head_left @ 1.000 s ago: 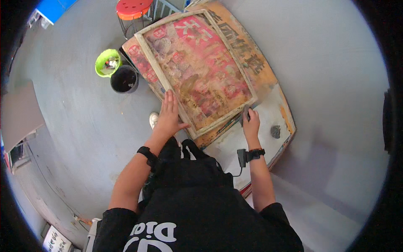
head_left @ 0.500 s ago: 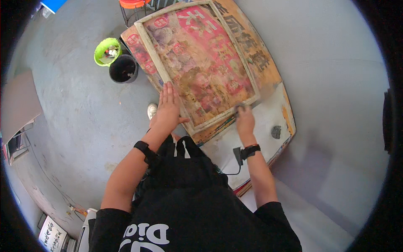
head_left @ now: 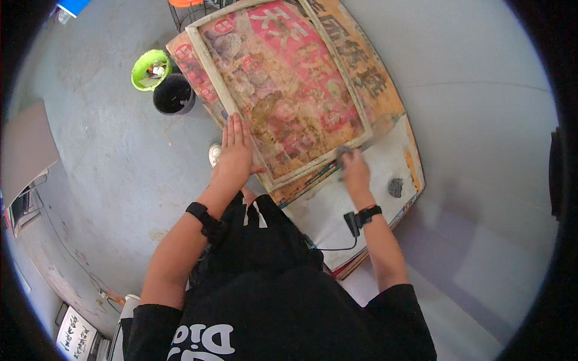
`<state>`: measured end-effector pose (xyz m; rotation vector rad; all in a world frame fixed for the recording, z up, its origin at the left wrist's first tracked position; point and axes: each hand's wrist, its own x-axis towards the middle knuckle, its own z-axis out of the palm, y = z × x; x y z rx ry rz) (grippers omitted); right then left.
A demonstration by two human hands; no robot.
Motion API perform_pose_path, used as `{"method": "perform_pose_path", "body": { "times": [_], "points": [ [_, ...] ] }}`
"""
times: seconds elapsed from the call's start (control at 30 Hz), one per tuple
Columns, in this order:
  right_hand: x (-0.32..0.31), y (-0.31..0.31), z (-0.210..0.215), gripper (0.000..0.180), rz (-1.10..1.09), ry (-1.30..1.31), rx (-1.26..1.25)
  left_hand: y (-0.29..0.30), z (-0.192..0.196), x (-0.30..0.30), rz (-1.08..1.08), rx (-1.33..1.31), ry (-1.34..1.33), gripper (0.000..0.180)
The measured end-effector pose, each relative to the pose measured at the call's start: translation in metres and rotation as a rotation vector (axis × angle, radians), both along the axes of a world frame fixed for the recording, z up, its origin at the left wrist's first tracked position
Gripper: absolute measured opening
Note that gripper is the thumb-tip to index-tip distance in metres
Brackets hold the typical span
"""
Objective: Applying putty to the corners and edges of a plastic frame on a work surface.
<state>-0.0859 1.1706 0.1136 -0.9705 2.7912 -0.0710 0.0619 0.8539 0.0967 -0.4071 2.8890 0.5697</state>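
Note:
A pale wooden frame [head_left: 212,72] lies flat over a board [head_left: 355,54] covered with worn red and brown printed paper. My left hand [head_left: 236,155] rests on the frame's left rail near the close corner, its fingers stretched forward and the thumb apart. At the near rail, towards the right corner, my right hand [head_left: 356,174] is closed around a dark grey wad [head_left: 343,155] that touches the wood. Motion blurs these fingers, and the wad's material cannot be made out. A similar grey lump [head_left: 395,188] sits on the white tabletop [head_left: 373,201] to the right.
Left of the board, a lime green bin [head_left: 142,67] with scraps in it stands against a black bin [head_left: 170,107] on the grey floor. An orange stool [head_left: 185,3] is behind the board. A pale wall [head_left: 469,120] runs along the right side. A cable [head_left: 337,248] hangs from my right wrist strap.
The frame and board appear slightly further left and up as the view shifts. My right hand stays at the near rail with the wad, and my left hand keeps its place on the left rail.

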Motion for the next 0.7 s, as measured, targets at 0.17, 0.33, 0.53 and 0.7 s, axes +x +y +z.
{"method": "perform_pose_path", "body": {
  "times": [0.17,0.33,0.53,0.7],
  "points": [
    [0.046,-0.022,-0.013,0.016,-0.169,-0.023,-0.109,0.002,-0.004,-0.004,-0.006,0.002,0.02,0.135],
    [0.007,0.002,-0.01,0.023,-0.088,0.054,0.024,0.002,0.008,-0.004,0.017,0.031,0.001,0.135],
    [0.024,-0.005,-0.03,0.024,-0.136,-0.043,0.004,0.004,0.019,-0.009,-0.031,-0.018,-0.056,0.127],
    [0.008,-0.002,-0.028,0.032,-0.239,0.086,-0.177,0.003,0.018,-0.005,0.007,0.028,-0.037,0.128]
  ]
}}
